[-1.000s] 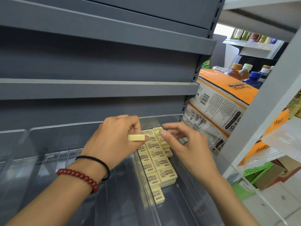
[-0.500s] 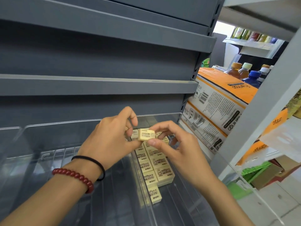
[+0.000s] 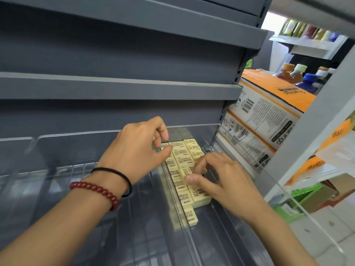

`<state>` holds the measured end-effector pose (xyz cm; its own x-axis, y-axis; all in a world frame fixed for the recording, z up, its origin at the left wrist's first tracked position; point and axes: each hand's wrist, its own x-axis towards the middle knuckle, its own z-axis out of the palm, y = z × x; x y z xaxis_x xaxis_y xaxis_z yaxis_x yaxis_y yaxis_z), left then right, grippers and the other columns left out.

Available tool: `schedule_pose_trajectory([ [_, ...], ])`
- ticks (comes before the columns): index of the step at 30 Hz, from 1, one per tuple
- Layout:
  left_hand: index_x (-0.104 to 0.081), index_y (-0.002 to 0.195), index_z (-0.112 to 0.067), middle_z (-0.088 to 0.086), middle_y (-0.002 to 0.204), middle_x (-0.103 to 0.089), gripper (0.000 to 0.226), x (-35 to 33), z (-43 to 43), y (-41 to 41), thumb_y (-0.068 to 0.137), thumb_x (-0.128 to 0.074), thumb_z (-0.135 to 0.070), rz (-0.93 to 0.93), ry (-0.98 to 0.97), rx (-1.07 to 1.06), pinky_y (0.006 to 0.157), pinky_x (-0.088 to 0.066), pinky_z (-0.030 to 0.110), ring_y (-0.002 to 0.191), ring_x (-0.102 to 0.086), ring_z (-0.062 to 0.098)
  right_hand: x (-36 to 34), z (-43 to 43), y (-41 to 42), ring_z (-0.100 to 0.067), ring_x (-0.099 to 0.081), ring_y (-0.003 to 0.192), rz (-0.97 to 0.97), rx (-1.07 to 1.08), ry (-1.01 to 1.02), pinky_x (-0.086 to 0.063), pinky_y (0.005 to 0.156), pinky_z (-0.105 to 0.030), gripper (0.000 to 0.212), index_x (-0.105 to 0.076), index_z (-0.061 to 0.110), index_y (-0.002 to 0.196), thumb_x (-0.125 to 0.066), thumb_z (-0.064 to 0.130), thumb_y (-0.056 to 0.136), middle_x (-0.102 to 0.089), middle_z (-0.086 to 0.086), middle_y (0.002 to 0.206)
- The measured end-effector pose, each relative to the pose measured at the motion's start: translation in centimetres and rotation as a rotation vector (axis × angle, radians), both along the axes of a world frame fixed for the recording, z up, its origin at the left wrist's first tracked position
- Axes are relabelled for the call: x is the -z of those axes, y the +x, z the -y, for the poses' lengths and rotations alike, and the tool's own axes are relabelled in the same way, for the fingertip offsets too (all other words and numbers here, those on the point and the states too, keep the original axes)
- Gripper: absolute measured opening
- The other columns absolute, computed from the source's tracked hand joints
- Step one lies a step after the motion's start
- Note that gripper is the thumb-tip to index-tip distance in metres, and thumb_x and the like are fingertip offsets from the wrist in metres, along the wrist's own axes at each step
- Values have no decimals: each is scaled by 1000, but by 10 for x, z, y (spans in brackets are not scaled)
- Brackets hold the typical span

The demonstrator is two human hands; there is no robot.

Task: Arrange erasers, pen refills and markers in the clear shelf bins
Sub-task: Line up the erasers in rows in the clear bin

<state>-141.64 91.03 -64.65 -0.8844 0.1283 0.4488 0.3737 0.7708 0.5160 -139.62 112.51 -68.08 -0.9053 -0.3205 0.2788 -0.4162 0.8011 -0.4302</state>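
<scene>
Nearest to us, two bare arms reach forward into a clear bin (image 3: 201,237) on a grey shelf. The left wrist wears a red bead bracelet (image 3: 96,191) and a thin black band (image 3: 115,174).

The bin holds pale yellow erasers (image 3: 189,164) lying flat in rows, packed side by side along a clear divider (image 3: 173,206). Each one has dark print on top. It seems to start with "miffy", but the letters are too small and blurry to be sure.

The right hand (image 3: 224,181) lies low over the rows, palm down, with its fingers bent. Its thumb and first fingers pinch one eraser (image 3: 186,172) that sits in among the others in the middle of the rows. The hand is closed on it.

The left hand (image 3: 134,150) is a bit farther back, raised over the far end of the rows. Its fingers curl down and its thumb tip touches the erasers there. I cannot tell if it is holding anything.

Beyond the bin on the right are two stacked boxes (image 3: 269,116), white and orange, with a barcode and small print. The writing looks back to front and cannot be read well. Farther off stand bottles (image 3: 299,73) with orange, white and blue caps.
</scene>
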Motion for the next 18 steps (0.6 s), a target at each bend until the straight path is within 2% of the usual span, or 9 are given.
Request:
schedule_pose_trajectory([
  [2, -50, 78, -30, -12, 67, -56, 22, 0, 0, 0, 77, -71, -33, 1, -2, -6, 70, -50, 32, 69, -54, 1, 0, 1, 0, 6, -42, 118, 34, -83, -22, -39, 102, -35, 32, -44, 52, 122, -47, 57, 91, -53, 33, 119],
  [3, -50, 77, -29, -12, 67, -56, 21, 0, 1, 0, 77, -71, -34, 3, -6, -10, 70, -50, 33, 69, -54, 1, -1, 1, 1, 4, -40, 122, 36, -130, -23, -37, 103, -36, 40, -37, 56, 131, -50, 42, 96, -51, 34, 124],
  [5, -51, 78, -29, -12, 67, -55, 20, 0, 0, 0, 78, -71, -34, 4, -12, -11, 70, -51, 33, 69, -54, 1, 1, 0, 0, -2, -44, 120, 11, -190, 7, -39, 100, -38, 56, -39, 55, 134, -54, 16, 97, -52, 32, 126],
  [6, -51, 78, -29, -13, 66, -55, 20, 0, 0, 0, 78, -71, -34, 1, -14, -8, 70, -51, 32, 68, -54, 1, 4, 0, -2, -4, -47, 116, -8, -206, 27, -41, 98, -39, 55, -46, 52, 131, -55, 11, 95, -54, 30, 124],
  [8, -51, 77, -30, -13, 66, -55, 20, 0, 0, 1, 78, -71, -33, -4, -18, -6, 69, -50, 31, 67, -53, 1, 8, 1, -5, -6, -51, 111, -16, -215, 33, -44, 93, -40, 42, -57, 45, 122, -59, 14, 93, -57, 25, 116],
  [10, -50, 76, -30, -13, 66, -55, 20, -1, 0, 1, 78, -70, -33, 1, -20, -8, 69, -50, 29, 67, -53, 0, 7, 0, -5, -2, -51, 108, -10, -167, 29, -45, 91, -33, 29, -61, 43, 116, -63, 26, 92, -55, 24, 108],
  [13, -50, 76, -30, -13, 67, -55, 20, 0, 0, 1, 78, -70, -32, 6, -17, -5, 70, -50, 29, 68, -54, 1, 6, -4, -4, 3, -50, 104, -76, 30, 70, -47, 84, -26, 24, -60, 41, 115, -61, 38, 91, -49, 27, 109],
  [16, -51, 75, -30, -13, 67, -55, 20, 1, 0, 1, 78, -70, -33, 6, -21, -2, 68, -49, 27, 67, -54, 0, 8, -8, -7, 0, -53, 91, -71, 183, -33, -52, 79, -33, 24, -60, 33, 116, -61, 30, 93, -47, 22, 109],
  [18, -51, 75, -30, -13, 66, -55, 19, 1, 0, 0, 78, -70, -33, 3, -19, -4, 67, -48, 26, 67, -54, 1, 11, -10, -9, -3, -54, 91, -36, 223, -69, -52, 81, -36, 22, -60, 28, 115, -61, 24, 93, -48, 17, 109],
])
